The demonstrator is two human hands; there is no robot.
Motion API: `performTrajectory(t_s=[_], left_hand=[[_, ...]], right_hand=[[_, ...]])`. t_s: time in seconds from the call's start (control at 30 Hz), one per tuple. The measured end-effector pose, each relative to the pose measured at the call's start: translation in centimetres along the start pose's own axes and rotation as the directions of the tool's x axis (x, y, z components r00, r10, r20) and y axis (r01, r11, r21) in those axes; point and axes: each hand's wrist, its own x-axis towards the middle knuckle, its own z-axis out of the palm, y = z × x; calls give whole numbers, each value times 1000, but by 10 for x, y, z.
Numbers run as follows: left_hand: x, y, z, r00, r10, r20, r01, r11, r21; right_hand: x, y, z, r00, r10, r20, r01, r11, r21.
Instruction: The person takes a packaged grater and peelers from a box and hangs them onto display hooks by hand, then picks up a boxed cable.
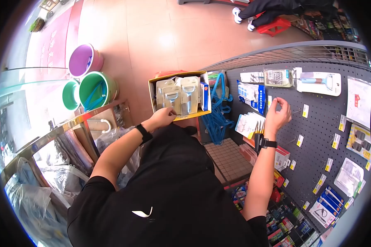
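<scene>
A yellow-edged carton [181, 117] holds several carded peelers and blue-and-white packs standing upright. Over its near left rim reaches my left hand [165, 117], its fingers closed at the lower edge of a packaged peeler [172, 99]. My right hand [278, 113] is raised beside the grey pegboard [313, 119], fingers loosely curled and apart, with nothing visible in them. Close to it hang a blue pack [251, 96] and several white cards [250, 124]. Another packaged peeler [318, 83] hangs higher on the board.
Blue hangers [218, 119] hang between carton and pegboard. Green tubs [95, 91] and a purple tub [85, 60] stand at left, beyond a metal rail [49, 138] with plastic-wrapped goods. Price tags and hooks jut from the board. A person's legs [268, 14] and a red stool [275, 26] are at the top.
</scene>
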Motion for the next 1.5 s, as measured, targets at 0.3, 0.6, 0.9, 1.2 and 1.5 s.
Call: performTrajectory(t_s=[0.3,0.6,0.9,1.2,1.5], left_hand=[[27,-1,-15,860,5,-511,86,984,155],[39,12,-28,857,217,-467,-47,936,349],[-38,89,-31,913,377,-154,-388,920,-50],[-24,157,-11,910,402,-105,-395,758,-519],[-4,234,10,806,590,-50,-588,785,-195]], right_hand=[[-85,-71,35,733,8,680,-469,729,498],[-156,-124,29,417,-250,874,-521,722,455],[-147,-132,1,427,-316,847,-443,744,500],[-153,-125,-2,379,-186,907,-822,383,422],[-62,-92,-48,702,82,707,-711,51,701]])
